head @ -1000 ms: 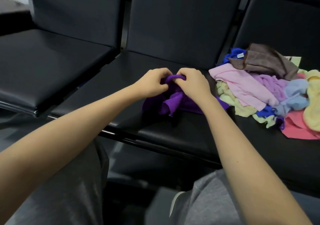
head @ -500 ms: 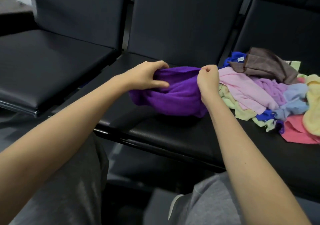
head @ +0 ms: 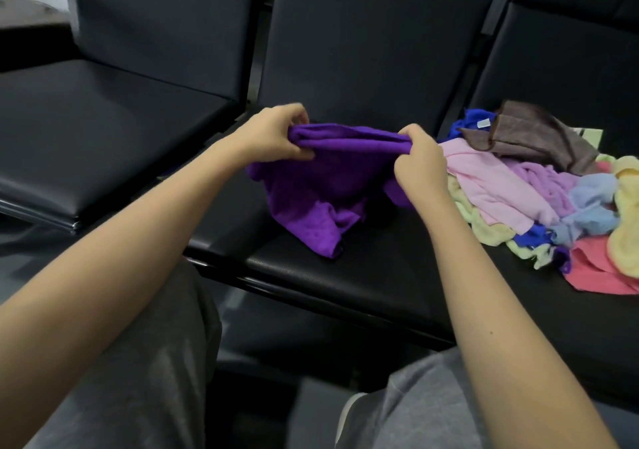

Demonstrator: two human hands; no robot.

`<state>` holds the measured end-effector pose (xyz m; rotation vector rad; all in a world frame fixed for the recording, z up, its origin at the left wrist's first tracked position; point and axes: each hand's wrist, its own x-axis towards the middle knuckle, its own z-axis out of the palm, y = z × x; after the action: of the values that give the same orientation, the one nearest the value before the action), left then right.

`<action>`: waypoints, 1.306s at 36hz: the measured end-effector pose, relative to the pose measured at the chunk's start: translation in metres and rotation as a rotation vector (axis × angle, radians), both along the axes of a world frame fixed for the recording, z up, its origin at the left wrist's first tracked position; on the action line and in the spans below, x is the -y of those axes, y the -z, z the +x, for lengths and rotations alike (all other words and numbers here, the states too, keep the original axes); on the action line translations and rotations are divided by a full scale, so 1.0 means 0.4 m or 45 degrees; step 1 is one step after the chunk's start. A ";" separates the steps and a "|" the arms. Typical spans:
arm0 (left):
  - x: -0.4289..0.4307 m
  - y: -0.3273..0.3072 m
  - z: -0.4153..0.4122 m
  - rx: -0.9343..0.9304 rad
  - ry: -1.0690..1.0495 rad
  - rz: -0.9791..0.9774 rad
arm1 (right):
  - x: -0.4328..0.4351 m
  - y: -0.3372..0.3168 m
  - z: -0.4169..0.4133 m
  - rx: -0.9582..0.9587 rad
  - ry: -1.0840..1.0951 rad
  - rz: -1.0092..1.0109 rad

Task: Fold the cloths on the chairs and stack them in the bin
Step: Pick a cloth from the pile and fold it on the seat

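A purple cloth [head: 321, 189] hangs over the middle chair seat [head: 345, 276], its lower part crumpled on the black cushion. My left hand [head: 273, 134] pinches its top edge at the left, and my right hand [head: 420, 161] pinches the same edge at the right, holding it stretched between them above the seat. To the right lies a heap of loose cloths [head: 539, 186] in pink, lilac, pale yellow, light blue, blue and coral, with a brown cloth [head: 532, 134] on top. No bin is in view.
Black padded chairs stand in a row; the left chair seat [head: 96, 130] holds nothing. The chair backs [head: 363, 44] rise right behind the cloths. My grey-trousered knees [head: 138, 379] sit close to the front edge of the seats.
My hands have drawn apart and lifted the purple cloth off the seat, opening it from a bunched lump into a stretched top edge.
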<state>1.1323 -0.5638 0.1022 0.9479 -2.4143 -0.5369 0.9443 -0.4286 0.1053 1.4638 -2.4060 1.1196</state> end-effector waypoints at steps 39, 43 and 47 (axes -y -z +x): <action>0.016 -0.010 0.084 1.201 0.507 0.957 | -0.023 0.015 -0.086 0.590 -0.870 1.604; 0.019 -0.010 0.085 1.058 0.433 0.978 | -0.020 0.011 -0.077 0.627 -0.885 1.516; 0.038 -0.009 0.078 0.902 0.042 0.649 | -0.011 0.019 -0.075 0.631 -0.761 1.205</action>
<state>1.1636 -0.5789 0.1057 1.5140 -2.9771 -0.9944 0.9144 -0.4244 0.0976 2.5565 -3.1731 0.3569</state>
